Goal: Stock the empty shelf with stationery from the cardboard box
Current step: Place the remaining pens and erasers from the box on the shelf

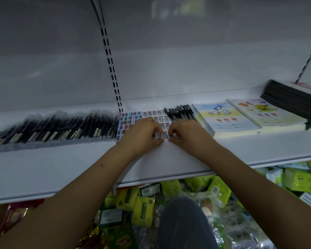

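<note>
Both hands, left hand (pixel 145 134) & right hand (pixel 185 135), fingers curled, pinch erasers (pixel 161 135) on shelf (pixel 169 159).

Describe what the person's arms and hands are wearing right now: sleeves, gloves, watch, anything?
Nothing visible. The left hand and right hand are bare, with no gloves, rings or watch showing. Both forearms are uncovered up to the frame edge, so no sleeves appear.

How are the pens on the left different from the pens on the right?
The left pens make a long row, in clear packets it seems; the right pens are a small bare bunch. The left pens sit beside coloured erasers, the right pens beside a workbook. Both are dark and lie on the shelf.
</note>
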Available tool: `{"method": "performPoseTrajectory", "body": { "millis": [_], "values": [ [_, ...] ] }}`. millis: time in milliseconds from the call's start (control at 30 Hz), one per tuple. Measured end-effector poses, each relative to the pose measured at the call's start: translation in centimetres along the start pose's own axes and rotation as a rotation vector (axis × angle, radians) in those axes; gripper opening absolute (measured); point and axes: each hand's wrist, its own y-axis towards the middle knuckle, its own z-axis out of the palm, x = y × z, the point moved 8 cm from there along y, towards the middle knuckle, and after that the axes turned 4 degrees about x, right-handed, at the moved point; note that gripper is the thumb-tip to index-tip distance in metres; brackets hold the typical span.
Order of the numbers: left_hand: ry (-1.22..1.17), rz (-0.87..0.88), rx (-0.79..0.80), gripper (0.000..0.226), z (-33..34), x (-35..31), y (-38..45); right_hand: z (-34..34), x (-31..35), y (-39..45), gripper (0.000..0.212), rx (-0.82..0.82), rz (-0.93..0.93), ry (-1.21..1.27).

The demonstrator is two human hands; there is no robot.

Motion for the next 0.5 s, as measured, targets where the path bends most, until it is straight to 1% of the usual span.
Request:
{"method": "performPoseTrajectory", "body": {
  "millis": [167,233,300,333,400,467,500],
  "values": [
    [-0.016,-0.01,-0.018,0.024,0.4,0.4,0.4,-0.2,0.0,0.0,0.015,-0.108,0.014,-0.058],
    [-0.028,-0.006,0.004,0.028,0.4,0.5,0.3,-0.2,0.2,-0.3,0.018,-0.108,-0.004,-0.031],
    [-0.107,0.0,-0.001,0.032,-0.3,0.8,-0.5,-1.1,-0.5,-1.3,0.019,-0.13,0.01,0.031],
    [-0.161,-0.002,-0.041,0.029,-1.1,1.2,-1.2,-1.9,-1.3,-2.2,0.016,-0.154,0.035,0.058],
    [-0.226,-0.025,-0.181,0.019,-3.1,2.4,-3.5,-3.2,-3.1,-4.2,0.01,-0.159,0.089,0.085],
    [-0.243,-0.087,-0.311,0.017,-4.7,4.3,-6.3,-3.4,-4.4,-6.2,0.013,-0.08,0.13,0.113],
    [-0.245,-0.138,-0.351,0.017,-5.1,5.4,-7.7,-3.1,-4.7,-6.8,0.016,-0.04,0.143,0.124]
  ]
}}
